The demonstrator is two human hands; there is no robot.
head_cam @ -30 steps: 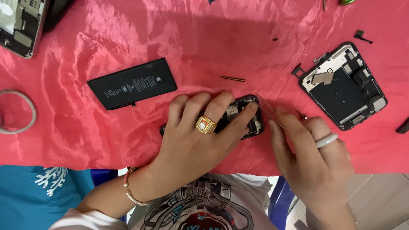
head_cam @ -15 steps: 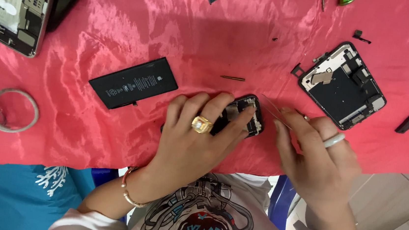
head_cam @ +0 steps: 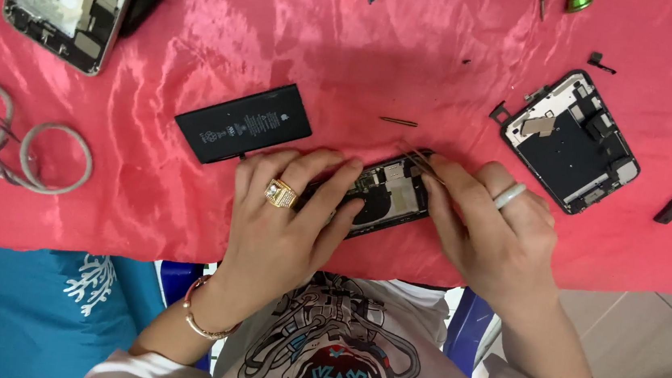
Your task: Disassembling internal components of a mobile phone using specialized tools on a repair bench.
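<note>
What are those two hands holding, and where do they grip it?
Left hand presses the opened phone down at its left end. Right hand pinches thin tweezers near their rear end.

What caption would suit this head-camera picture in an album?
Left hand steadies an opened phone on red cloth; right hand works tweezers inside.

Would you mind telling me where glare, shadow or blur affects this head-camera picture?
Head view: sharp overall; bright sheen streaks on the red cloth; soft shadow under the left hand and right hand dims the opened phone; the black battery reads clearly; the frame's corners look slightly stretched.
</note>
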